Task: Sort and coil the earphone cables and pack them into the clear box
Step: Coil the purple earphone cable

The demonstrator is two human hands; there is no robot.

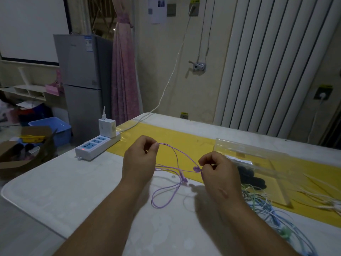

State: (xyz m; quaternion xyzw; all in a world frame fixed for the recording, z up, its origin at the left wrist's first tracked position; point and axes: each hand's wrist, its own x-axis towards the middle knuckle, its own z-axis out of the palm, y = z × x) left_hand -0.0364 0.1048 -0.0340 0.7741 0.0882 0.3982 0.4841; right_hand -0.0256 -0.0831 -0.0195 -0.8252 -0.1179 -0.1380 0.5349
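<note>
Left hand (140, 159) and right hand (217, 174) pinch thin, looping purple cable (184, 180).

Grey fridge (83, 74), pink curtain (123, 71), white radiator (273, 61) along cream wall (155, 71)

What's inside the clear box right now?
Inside the clear box lie a dark cable bundle and a white item behind it; the right hand covers its left corner.

White table (73, 191) carries yellow runner (184, 143), power strip (96, 146), clear box (258, 157), tangled cables (267, 206).
</note>
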